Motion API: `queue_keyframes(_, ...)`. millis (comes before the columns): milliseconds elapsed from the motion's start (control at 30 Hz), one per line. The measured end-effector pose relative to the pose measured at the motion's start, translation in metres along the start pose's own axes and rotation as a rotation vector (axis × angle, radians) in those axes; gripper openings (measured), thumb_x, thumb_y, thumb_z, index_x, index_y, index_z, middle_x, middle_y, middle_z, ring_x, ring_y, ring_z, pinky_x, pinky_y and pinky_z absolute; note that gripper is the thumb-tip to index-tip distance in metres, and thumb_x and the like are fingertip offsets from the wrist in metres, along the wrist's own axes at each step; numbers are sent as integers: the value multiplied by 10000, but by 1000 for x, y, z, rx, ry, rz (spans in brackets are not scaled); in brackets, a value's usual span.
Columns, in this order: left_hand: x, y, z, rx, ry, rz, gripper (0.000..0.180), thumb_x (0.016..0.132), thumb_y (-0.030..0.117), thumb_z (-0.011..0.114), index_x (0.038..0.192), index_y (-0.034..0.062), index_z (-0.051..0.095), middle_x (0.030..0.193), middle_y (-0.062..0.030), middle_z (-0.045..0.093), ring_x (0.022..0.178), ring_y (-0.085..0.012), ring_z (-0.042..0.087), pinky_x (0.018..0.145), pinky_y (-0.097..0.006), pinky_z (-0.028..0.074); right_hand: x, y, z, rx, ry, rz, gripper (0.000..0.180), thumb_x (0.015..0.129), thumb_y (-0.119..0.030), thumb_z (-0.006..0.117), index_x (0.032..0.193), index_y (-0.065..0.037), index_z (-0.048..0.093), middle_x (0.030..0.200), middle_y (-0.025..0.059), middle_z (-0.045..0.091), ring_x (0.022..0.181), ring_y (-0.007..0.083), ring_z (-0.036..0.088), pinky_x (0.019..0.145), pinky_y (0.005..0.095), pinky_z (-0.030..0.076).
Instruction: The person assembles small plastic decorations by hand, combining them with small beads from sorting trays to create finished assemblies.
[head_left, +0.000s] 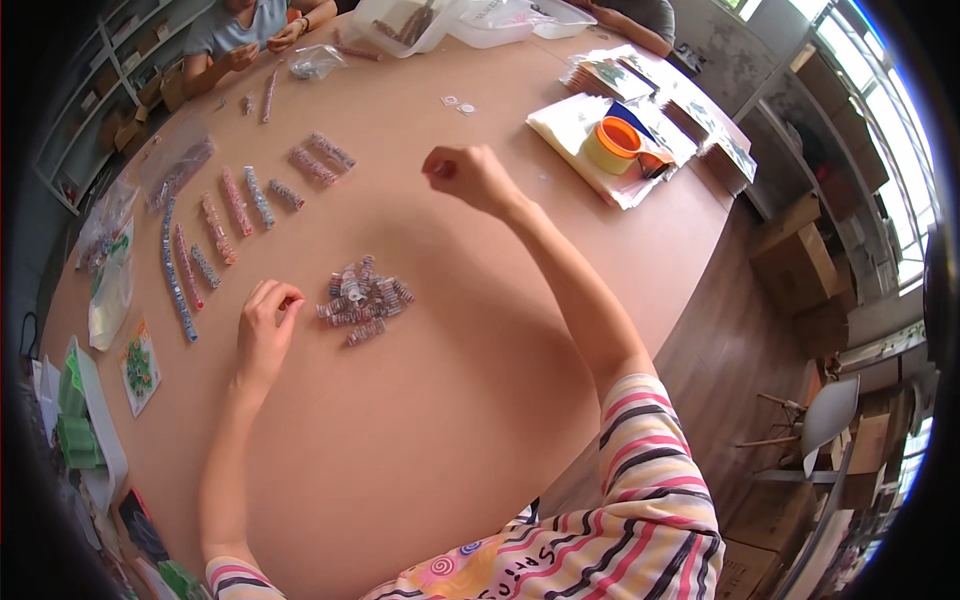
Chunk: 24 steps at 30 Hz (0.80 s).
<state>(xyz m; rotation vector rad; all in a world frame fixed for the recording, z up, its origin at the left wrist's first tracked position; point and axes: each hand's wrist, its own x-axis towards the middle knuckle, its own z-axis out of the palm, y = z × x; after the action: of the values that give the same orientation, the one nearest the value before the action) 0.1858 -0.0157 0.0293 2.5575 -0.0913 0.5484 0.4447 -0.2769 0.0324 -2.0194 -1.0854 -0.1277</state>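
Observation:
My left hand (pixel 266 328) hovers at the near left of a loose pile of short, clear-wrapped rolls (pixel 372 300). Its fingers are curled with thumb and fingertips together; anything between them is too small to make out. Farther off to the right, my right hand (pixel 472 180) is raised over the table with its fingers closed. Something small and dark reddish may be inside its grip, but I cannot tell what. Beyond my left hand lie long wrapped rolls in blue (pixel 176 270), pink (pixel 236 200) and mixed colours, set out roughly side by side.
An orange-rimmed tape roll or cup (pixel 618 138) stands on plastic sleeves at the right, beside stacked printed cards (pixel 605 75). Clear bins (pixel 405 22) are at the far edge, where two people sit. Plastic bags (pixel 178 165), a card (pixel 140 368) and a green-filled tray (pixel 98 430) line the left.

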Motion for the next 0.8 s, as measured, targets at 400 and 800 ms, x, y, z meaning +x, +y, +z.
queue_keyframes(400,195,65,108,-391,-60,6,115,827,97,738,903,15,715,809,-51,720,736,-104,651,689,-265,513,50,102,-143,-478,167,122,116,808,-127,670,879,-64,735,874,139,728,804,284,714,748,382,568)
queue_keyframes(800,377,103,276,-477,164,-284,164,787,14,645,771,100,784,863,-143,739,843,-264,726,823,-342,580,84,179,-139,-416,70,293,150,768,-211,753,889,-131,791,858,137,736,816,310,715,779,396,562)
